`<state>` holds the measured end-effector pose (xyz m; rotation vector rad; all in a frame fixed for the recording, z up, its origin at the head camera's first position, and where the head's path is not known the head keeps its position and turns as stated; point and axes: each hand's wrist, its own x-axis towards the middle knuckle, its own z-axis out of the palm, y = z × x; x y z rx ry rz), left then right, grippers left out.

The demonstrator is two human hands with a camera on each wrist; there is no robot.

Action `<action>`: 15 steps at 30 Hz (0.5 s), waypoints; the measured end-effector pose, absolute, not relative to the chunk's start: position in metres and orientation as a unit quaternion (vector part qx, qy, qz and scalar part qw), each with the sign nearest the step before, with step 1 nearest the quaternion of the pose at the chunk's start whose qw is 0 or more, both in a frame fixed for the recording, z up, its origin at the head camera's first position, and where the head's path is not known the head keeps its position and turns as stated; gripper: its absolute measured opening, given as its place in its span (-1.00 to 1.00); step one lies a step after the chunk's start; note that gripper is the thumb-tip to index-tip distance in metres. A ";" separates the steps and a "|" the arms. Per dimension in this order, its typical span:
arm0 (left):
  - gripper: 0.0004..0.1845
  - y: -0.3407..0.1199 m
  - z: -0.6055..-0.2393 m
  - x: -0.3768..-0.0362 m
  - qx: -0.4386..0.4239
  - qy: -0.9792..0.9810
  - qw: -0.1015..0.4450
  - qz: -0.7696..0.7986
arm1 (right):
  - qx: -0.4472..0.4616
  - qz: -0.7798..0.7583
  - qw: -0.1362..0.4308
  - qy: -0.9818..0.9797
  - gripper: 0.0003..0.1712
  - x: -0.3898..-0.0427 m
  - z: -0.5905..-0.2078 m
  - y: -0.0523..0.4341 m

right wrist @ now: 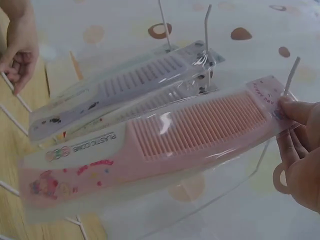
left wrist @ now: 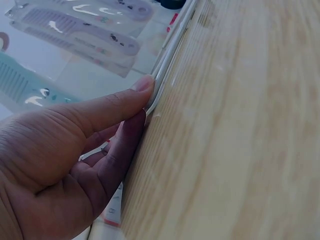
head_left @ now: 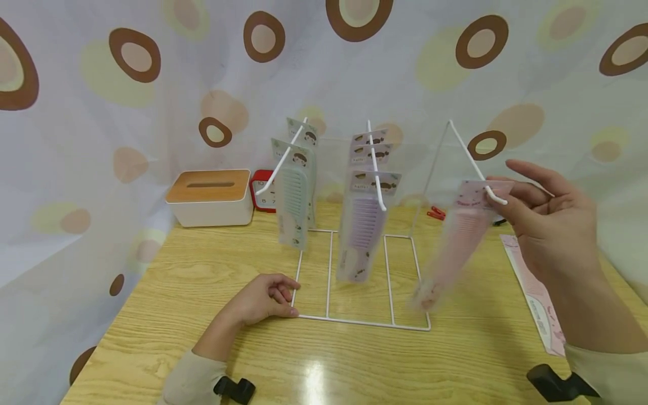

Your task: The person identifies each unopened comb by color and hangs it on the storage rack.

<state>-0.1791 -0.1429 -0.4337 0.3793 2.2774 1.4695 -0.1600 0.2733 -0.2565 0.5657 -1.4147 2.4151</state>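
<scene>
Head view: right hand [head_left: 549,222] pinches the top of the packaged pink comb [head_left: 458,239] at the tip of the rack's right hook [head_left: 473,163]. Left hand [head_left: 265,298], fingers curled, holds the white wire rack [head_left: 354,320] base corner on the tabletop [head_left: 202,281].

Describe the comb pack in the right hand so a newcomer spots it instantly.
Find the white wire rack on the wooden table. At its rightmost hook, the right hand pinches the pink comb pack. It is pink; its neighbours are green and lilac.
</scene>
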 end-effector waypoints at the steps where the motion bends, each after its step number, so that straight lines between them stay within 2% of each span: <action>1: -0.44 -0.143 -0.434 -0.179 0.137 0.816 0.201 0.525 | 0.176 0.828 0.146 -0.512 -0.42 -0.163 -0.257 0.273; 7: -0.45 -0.144 -0.434 -0.180 0.139 0.817 0.199 0.523 | 0.069 0.797 0.132 -0.585 -0.50 -0.193 -0.253 0.274; 15: -0.45 -0.144 -0.434 -0.180 0.142 0.815 0.200 0.524 | 0.025 0.768 0.109 -0.631 -0.62 -0.241 -0.259 0.281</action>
